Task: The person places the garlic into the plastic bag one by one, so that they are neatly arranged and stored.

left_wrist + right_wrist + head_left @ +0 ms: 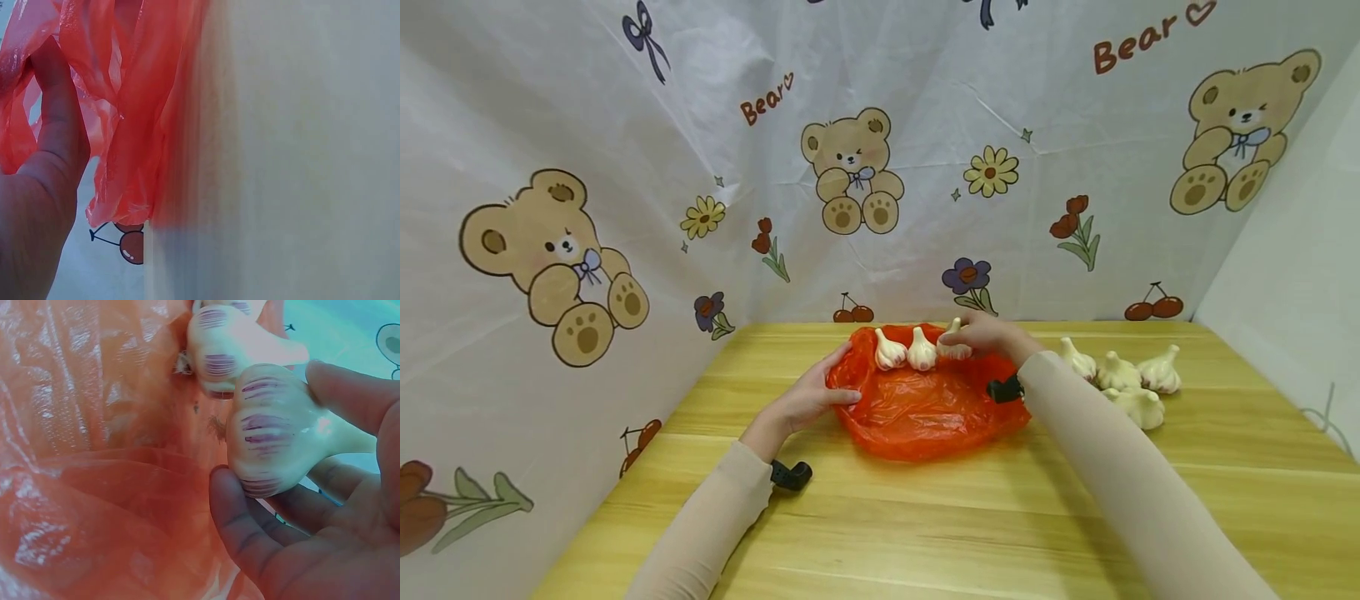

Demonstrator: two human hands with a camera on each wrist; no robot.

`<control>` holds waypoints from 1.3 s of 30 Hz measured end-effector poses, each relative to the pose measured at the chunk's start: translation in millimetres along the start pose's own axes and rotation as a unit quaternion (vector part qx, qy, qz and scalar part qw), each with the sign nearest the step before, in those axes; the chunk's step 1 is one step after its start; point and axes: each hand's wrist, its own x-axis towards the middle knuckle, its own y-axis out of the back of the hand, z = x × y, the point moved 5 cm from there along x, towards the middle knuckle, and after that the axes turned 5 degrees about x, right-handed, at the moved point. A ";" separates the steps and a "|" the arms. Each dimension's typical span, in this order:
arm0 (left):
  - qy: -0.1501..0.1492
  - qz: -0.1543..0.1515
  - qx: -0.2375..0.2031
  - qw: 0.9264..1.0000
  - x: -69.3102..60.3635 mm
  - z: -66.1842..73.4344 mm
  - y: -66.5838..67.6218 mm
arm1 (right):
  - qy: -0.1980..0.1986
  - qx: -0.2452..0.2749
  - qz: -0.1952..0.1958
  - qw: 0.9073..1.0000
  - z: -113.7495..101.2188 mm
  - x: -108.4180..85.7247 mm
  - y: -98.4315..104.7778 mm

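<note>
A red plastic bag [925, 417] lies spread on the wooden table, its mouth facing up. My left hand [808, 398] grips the bag's left edge; in the left wrist view the thumb side of that hand [56, 131] shows against the crumpled red film. Two garlic bulbs, one at the left [891, 352] and one in the middle [922, 350], stand side by side in the far part of the bag. Beside them my right hand [988, 333] holds a third garlic bulb [275, 431] between thumb and fingers, its stem toward the palm.
Right of the bag, past my right forearm, several more garlic bulbs [1120, 373] sit in a group on the table [925, 533]. A white cloth [917, 275] printed with bears and flowers hangs behind the table and along its left side.
</note>
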 end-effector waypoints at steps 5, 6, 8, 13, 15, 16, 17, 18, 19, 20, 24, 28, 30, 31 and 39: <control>0.004 0.000 0.003 1.000 1.0 -1.1 -0.6 | 0.010 -0.012 0.012 1.000 3.9 1.0 -2.6; 0.003 0.000 0.002 1.000 1.4 -1.0 -0.5 | 0.012 -0.013 0.016 1.000 3.9 0.5 -2.8; -0.001 -0.001 0.000 1.000 2.6 -0.8 -0.3 | 0.013 -0.016 0.025 0.999 3.9 -0.3 -2.7; -0.005 -0.004 -0.005 1.000 4.6 0.6 0.2 | 0.024 -0.032 0.035 0.999 2.5 -1.9 -2.6; -0.004 -0.004 -0.007 1.000 4.4 1.1 0.4 | 0.027 -0.035 0.031 0.999 1.9 -2.9 -3.1; -0.003 -0.003 -0.006 1.000 4.1 1.3 0.5 | 0.027 -0.037 0.029 0.999 1.9 -3.1 -3.5; -0.004 -0.004 -0.005 1.000 3.7 1.4 0.5 | 0.030 -0.039 0.025 0.998 1.6 -3.4 -4.0; -0.004 -0.003 -0.005 1.000 3.4 1.2 0.6 | 0.032 -0.042 0.022 0.998 1.7 -3.1 -4.5; -0.004 -0.002 -0.003 1.000 3.2 1.0 0.8 | 0.034 -0.047 0.019 0.998 1.8 -3.1 -4.8; -0.004 -0.002 -0.004 1.000 3.0 0.8 0.9 | 0.036 -0.052 0.017 0.998 1.7 -3.1 -5.1; -0.006 -0.005 -0.005 1.000 2.3 -0.2 1.2 | 0.046 -0.065 0.019 0.997 1.4 -2.0 -5.2; -0.009 -0.010 -0.007 1.000 1.1 0.5 1.0 | 0.048 -0.069 0.027 0.996 -1.9 -2.7 -4.2; -0.011 -0.011 -0.008 1.000 0.8 0.9 1.1 | 0.049 -0.082 0.033 0.995 -4.4 -3.8 -2.9; -0.011 -0.011 -0.008 1.000 0.7 1.0 1.2 | 0.048 -0.090 0.035 0.994 -5.5 -4.2 -2.1; -0.011 -0.014 -0.014 1.000 1.0 -1.0 0.6 | 0.048 -0.119 0.029 0.991 -10.8 -11.1 1.3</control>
